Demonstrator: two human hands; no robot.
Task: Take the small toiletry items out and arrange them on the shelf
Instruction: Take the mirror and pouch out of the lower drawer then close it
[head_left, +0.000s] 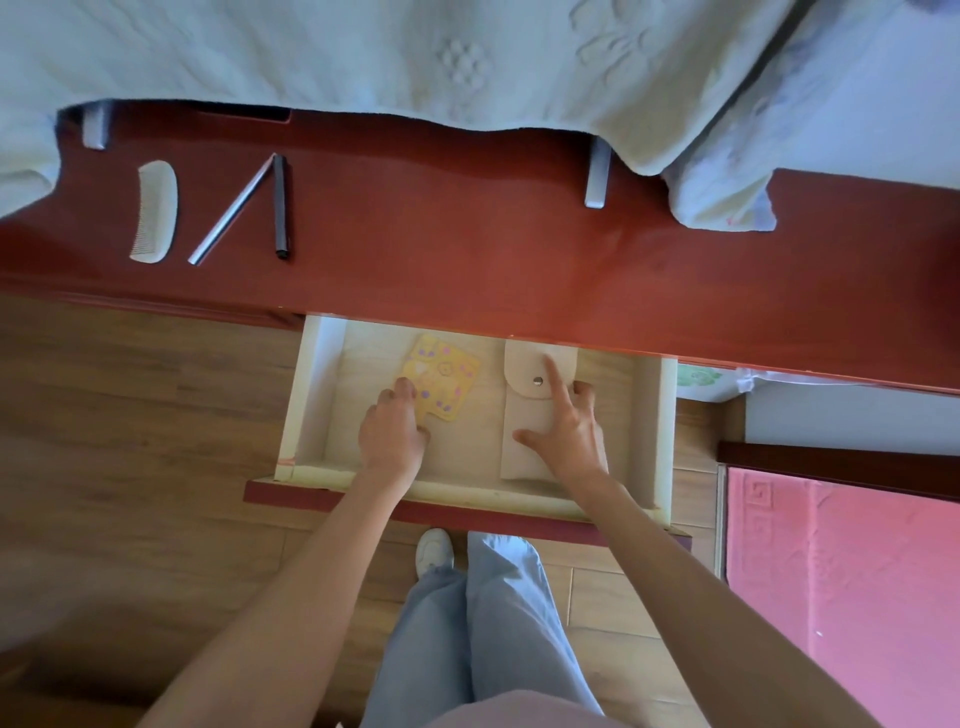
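An open drawer (311, 395) holds a yellow patterned card (447, 376) on the left and a beige snap pouch (524, 410) on the right. My left hand (392, 431) reaches into the drawer with curled fingers at the card's lower left edge. Spread fingers of my right hand (569, 431) rest on the pouch, the index fingertip near its flap. On the red shelf (467, 249) above lie a white comb (155, 210), a silver stick (231, 210) and a black pen-like stick (281, 205).
A pale bedspread (415, 57) hangs over the shelf's far edge. Two white brackets (596, 174) stand on the shelf. Wooden floor (130, 415) lies to the left, and a pink mat (841, 582) to the right. My legs and shoe are below the drawer front.
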